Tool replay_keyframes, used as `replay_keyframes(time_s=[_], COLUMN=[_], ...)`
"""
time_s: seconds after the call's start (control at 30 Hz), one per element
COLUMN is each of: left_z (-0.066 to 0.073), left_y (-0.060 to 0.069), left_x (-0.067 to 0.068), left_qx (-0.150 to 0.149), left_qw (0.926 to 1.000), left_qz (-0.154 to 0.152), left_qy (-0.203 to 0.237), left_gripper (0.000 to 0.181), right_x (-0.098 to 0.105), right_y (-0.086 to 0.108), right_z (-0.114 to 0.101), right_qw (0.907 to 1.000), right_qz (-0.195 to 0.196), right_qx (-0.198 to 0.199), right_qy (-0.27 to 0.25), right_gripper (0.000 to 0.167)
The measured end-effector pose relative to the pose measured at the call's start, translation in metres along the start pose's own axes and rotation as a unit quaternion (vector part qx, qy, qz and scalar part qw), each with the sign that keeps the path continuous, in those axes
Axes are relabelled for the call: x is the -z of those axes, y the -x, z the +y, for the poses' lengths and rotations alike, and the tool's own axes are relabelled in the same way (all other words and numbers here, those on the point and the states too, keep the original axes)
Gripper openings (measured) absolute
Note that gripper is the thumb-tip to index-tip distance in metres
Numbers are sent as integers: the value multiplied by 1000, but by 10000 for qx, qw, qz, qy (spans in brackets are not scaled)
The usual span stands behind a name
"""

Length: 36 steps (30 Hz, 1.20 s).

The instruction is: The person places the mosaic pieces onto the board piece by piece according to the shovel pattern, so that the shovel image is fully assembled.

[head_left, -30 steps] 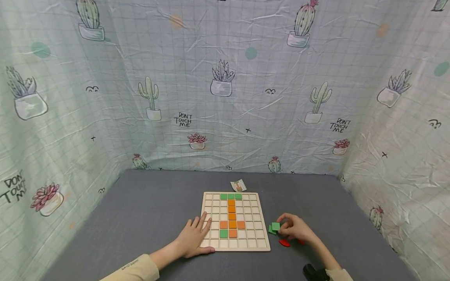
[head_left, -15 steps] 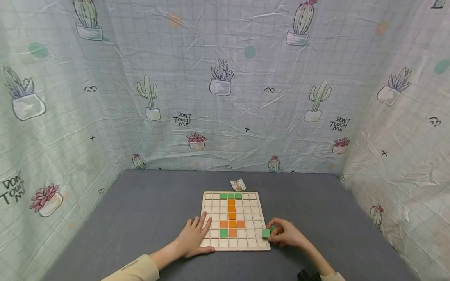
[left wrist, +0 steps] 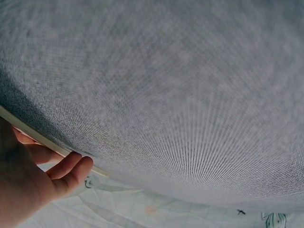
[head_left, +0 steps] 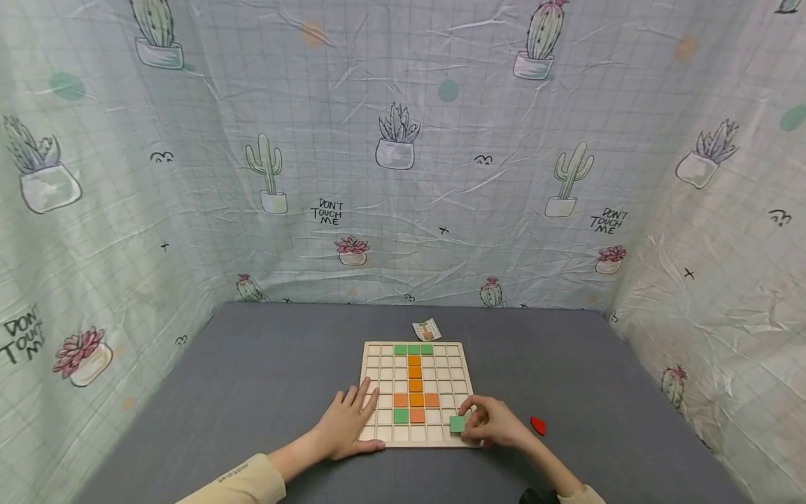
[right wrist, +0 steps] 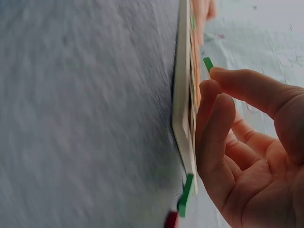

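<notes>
A wooden grid board [head_left: 453, 362] lies on the table. Three green tiles sit in its far row, with a column of orange tiles [head_left: 415, 372] below the middle one. Nearer are more orange tiles and a lone green tile [head_left: 401, 416]. My left hand [head_left: 343, 425] rests with spread fingers on the board's left edge. Over the board's near right part, my right hand [head_left: 494, 422] pinches a green square tile [head_left: 456, 424] between thumb and fingertips. In the right wrist view that tile [right wrist: 208, 63] is held clear of the board surface.
Another green tile [right wrist: 185, 195] lies against the board's edge below my right hand, in the right wrist view. A red piece [head_left: 538, 425] is on the grey table right of that hand. A small patterned card [head_left: 427, 330] lies behind the board. A cactus-print curtain surrounds the table.
My right hand has moved left from the loose pieces beside the board to over its near right part, carrying the green tile. The left hand has stayed in place.
</notes>
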<state>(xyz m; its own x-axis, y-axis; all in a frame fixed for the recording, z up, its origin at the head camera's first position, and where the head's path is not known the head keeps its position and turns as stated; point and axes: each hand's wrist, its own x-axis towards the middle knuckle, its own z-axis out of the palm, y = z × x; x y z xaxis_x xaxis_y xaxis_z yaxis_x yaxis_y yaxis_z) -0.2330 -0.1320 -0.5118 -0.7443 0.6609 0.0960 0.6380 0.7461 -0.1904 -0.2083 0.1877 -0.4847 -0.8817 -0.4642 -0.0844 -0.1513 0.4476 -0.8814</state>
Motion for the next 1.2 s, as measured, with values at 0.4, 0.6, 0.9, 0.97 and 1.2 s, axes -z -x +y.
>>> replay_keyframes(time_s=[0.4, 0.6, 0.9, 0.97, 1.2], left_z=[0, -1, 1, 1, 1], left_y=[-1, -2, -1, 0, 1], left_x=[2, 2, 3, 3, 4], left_qx=[-18, -15, -9, 12, -2], left_qw=[9999, 9999, 10000, 10000, 10000], left_qz=[6, 38, 25, -15, 56], left_qy=[-98, -96, -31, 16, -1], left_gripper=[91, 91, 92, 92, 92], right_x=[-21, -29, -38, -40, -46], right_y=[-10, -15, -20, -21, -24], right_z=[-7, -11, -17, -18, -22], right_qw=[9993, 9992, 9994, 9992, 9997], right_qz=[54, 5, 11, 4, -1], right_qx=[82, 208, 176, 178, 195], right_qy=[-357, -343, -303, -346, -163], right_gripper=[29, 27, 27, 27, 24])
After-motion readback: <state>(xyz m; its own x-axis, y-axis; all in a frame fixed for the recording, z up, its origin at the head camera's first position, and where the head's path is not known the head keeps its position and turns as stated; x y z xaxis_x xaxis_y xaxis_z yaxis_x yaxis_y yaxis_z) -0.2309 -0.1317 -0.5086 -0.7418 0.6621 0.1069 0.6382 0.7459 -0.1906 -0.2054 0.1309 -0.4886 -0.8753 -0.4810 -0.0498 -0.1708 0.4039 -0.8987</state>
